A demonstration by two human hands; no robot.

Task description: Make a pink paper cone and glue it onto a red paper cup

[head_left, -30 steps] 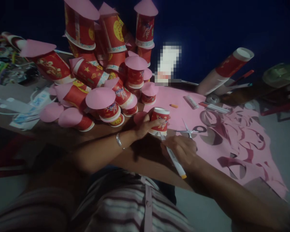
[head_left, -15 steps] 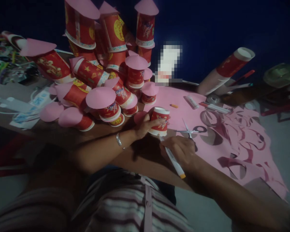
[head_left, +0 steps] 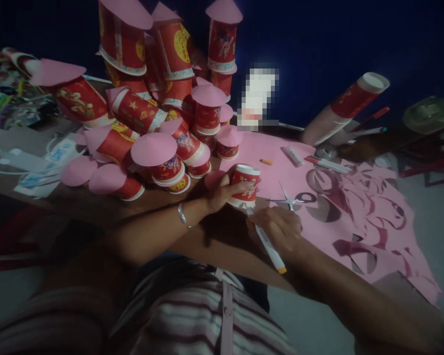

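Note:
A small red paper cup (head_left: 246,182) with a white rim is gripped by my left hand (head_left: 221,194), its fingers wrapped round the side. My right hand (head_left: 276,228) is closed on a white marker (head_left: 269,249) with an orange end pointing down toward me. The marker's other end meets the lower edge of the cup. Beside my left hand lies a pink paper disc (head_left: 213,181), partly hidden. Open scissors (head_left: 290,201) rest just beyond my right hand on pink paper (head_left: 251,148). An orange cap (head_left: 266,161) lies farther back on that paper.
Many red cups with pink cone tops (head_left: 154,150) crowd the left and back of the table (head_left: 222,246). Pink paper scraps (head_left: 381,212) cover the right side. A glue stick (head_left: 294,156), pens (head_left: 331,164) and a leaning cup stack (head_left: 358,98) are at the back right.
My right hand and the marker have shifted slightly to the right along the cup's lower edge. My left hand and the cup have barely moved.

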